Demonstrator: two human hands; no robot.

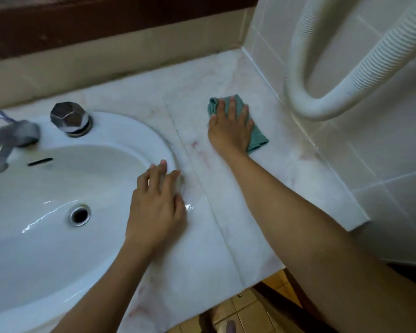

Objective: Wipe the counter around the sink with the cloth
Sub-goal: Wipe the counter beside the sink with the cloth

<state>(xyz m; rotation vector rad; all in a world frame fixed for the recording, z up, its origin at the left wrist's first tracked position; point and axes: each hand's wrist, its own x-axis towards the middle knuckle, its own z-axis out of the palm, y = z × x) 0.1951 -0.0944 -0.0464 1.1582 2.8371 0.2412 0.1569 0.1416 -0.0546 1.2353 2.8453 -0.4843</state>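
Note:
A folded green cloth [257, 137] lies flat on the pale marble counter [240, 212] to the right of the sink, towards the back. My right hand [229, 126] presses down on the cloth with fingers spread, covering most of it. My left hand [156, 203] rests palm down on the right rim of the white oval sink [46, 188], fingers slightly apart, holding nothing. A small wet patch glints on the counter just right of my left hand.
A chrome tap knob [70, 118] and a blurred chrome faucet [7, 143] stand at the sink's back left. A white ribbed hose [370, 68] loops on the tiled wall [382, 152] at the right. The counter's front edge drops to a tiled floor [245, 311].

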